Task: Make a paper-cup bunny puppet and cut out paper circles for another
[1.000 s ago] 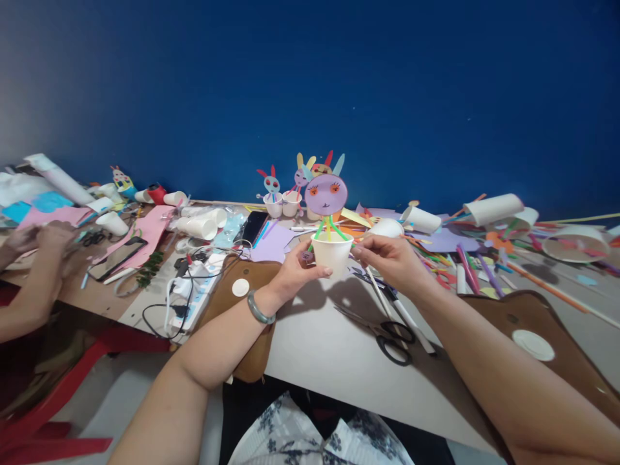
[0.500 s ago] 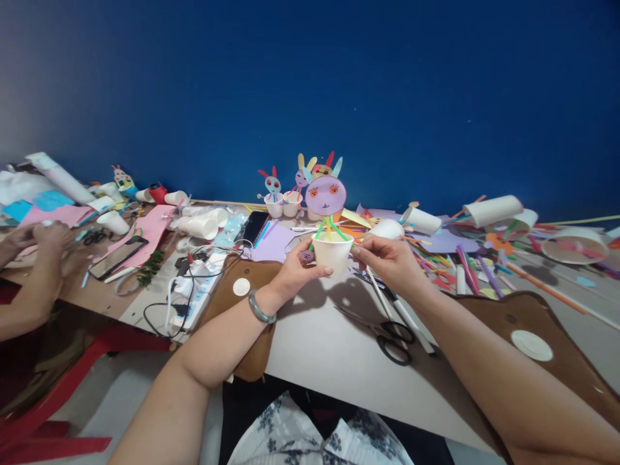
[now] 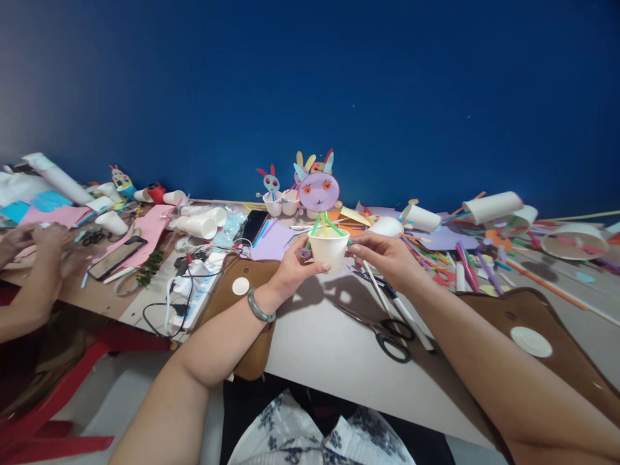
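A white paper cup [image 3: 329,250] is held above the table, with a round purple paper face [image 3: 320,192] rising from it on green and yellow stems. Pale blue ears top the face, and its eyes are orange. My left hand [image 3: 296,268] grips the cup's left side, thumb across the front. At the right rim my right hand [image 3: 378,253] has thumb and fingers pinched together by a green arm piece; what exactly they hold is too small to tell. Black-handled scissors [image 3: 382,329] lie below my right hand, beside white sticks.
Behind the cup stand similar cup figures [image 3: 272,194]. A power strip [image 3: 201,290] with cables and a brown mat [image 3: 256,310] lie to the left. Paper cups [image 3: 491,208], straws and scraps cover the right. Another person's hands [image 3: 46,239] are at far left.
The cup and its purple face have shifted slightly left in my hands, and the face now tilts a little left. The other things look the same.
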{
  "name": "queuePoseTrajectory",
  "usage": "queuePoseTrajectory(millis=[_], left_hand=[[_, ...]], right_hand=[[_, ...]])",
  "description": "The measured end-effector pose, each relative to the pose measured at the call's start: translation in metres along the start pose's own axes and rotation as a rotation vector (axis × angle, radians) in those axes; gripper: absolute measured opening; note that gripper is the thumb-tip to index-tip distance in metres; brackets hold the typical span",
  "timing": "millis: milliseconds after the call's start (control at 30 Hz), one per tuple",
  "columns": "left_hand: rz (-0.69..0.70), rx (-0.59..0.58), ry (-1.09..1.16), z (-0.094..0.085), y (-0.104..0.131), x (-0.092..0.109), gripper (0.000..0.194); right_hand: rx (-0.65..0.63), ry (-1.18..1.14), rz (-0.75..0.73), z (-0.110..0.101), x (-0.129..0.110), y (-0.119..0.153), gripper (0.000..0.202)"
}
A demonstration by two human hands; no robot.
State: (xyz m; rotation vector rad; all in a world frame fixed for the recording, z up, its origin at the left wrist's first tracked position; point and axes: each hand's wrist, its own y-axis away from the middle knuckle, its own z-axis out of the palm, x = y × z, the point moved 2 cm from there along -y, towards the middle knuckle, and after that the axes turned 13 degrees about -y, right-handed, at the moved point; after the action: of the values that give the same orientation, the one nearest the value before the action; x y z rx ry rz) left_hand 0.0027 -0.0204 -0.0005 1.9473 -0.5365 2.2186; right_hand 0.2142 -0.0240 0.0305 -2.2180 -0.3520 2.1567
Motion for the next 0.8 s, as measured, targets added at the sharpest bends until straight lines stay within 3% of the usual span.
queuePoseTrajectory(millis=[433, 633, 800], left_hand=[[-0.003, -0.025, -0.017, 0.0005, -0.0003, -0.0032, 0.071], [0.009, 0.002, -0.029, -0.0012, -0.0023, -0.0051, 0.074], [0.005, 0.014, -0.075, -0.0028, -0.0015, -0.0031, 0.075]], right_hand=[[0.088, 0.055, -0.126, 0.0083, -0.0011, 0.0046, 0.050], [0.063, 0.032, -0.076, 0.0026, -0.0003, 0.0012, 0.042], [0.058, 0.064, -0.056, 0.0000, -0.0055, -0.0004, 0.052]])
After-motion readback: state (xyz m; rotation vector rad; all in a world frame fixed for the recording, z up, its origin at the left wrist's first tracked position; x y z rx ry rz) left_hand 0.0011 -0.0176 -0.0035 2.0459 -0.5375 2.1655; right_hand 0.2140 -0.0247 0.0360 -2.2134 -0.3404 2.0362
